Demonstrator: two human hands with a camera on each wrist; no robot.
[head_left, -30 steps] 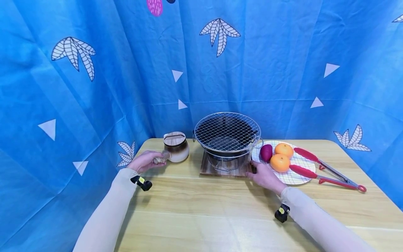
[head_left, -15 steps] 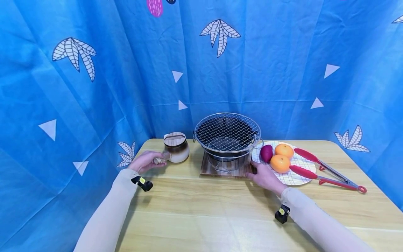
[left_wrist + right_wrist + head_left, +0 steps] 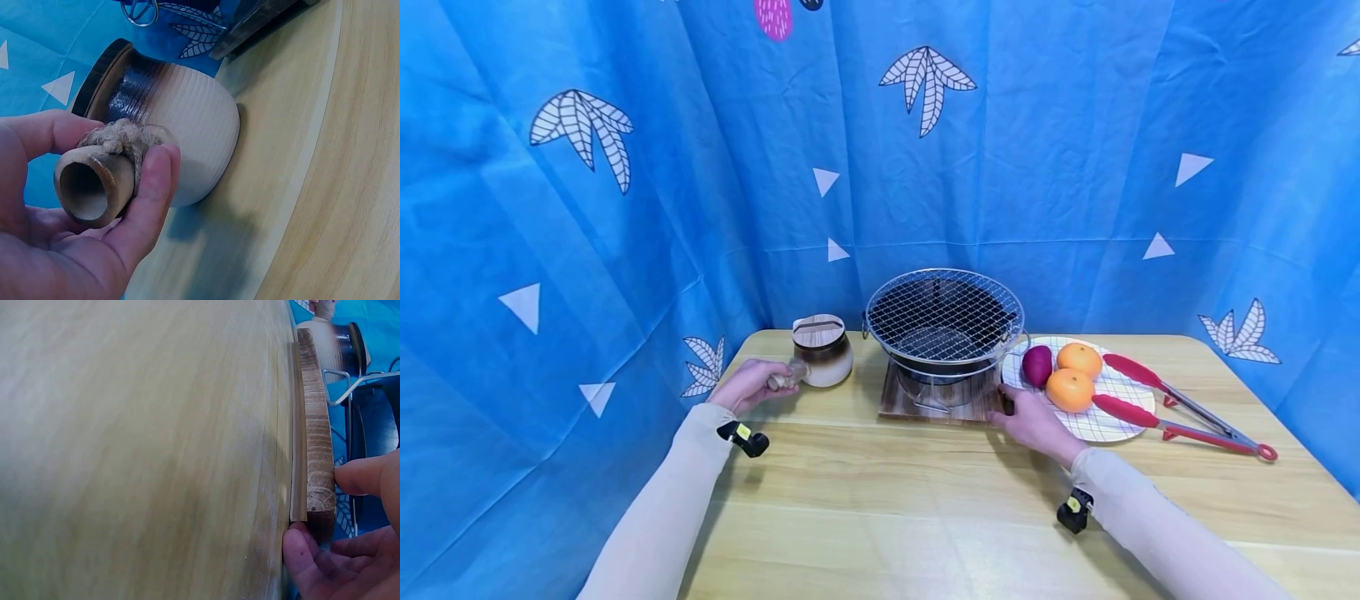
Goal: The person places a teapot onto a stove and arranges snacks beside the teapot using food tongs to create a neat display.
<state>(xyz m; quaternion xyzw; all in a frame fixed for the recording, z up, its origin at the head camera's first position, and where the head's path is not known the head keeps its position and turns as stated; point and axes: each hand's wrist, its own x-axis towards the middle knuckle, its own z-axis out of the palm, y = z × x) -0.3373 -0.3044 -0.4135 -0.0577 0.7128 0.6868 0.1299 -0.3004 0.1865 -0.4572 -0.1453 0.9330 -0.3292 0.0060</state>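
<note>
On the left of the head view, my left hand [image 3: 747, 387] grips the short hollow handle [image 3: 120, 176] of a lidded clay pot [image 3: 829, 365]. Twine is wrapped round the handle where it meets the pot, and the body fades from dark brown to cream. A round wooden lid [image 3: 817, 332] covers the pot. My right hand [image 3: 1036, 427] holds the right front corner of a dark wooden board [image 3: 317, 434], thumb on top and fingers at its lower edge. A round tabletop grill with a wire mesh [image 3: 942, 321] stands on this board.
Right of the grill lies a white checked plate [image 3: 1105, 429] with two oranges [image 3: 1070, 391] and a purple round fruit or vegetable [image 3: 1037, 367]. Red-tipped tongs [image 3: 1206, 440] rest partly on it, handle end on the wooden table [image 3: 880, 517]. A blue curtain [image 3: 1037, 167] hangs behind.
</note>
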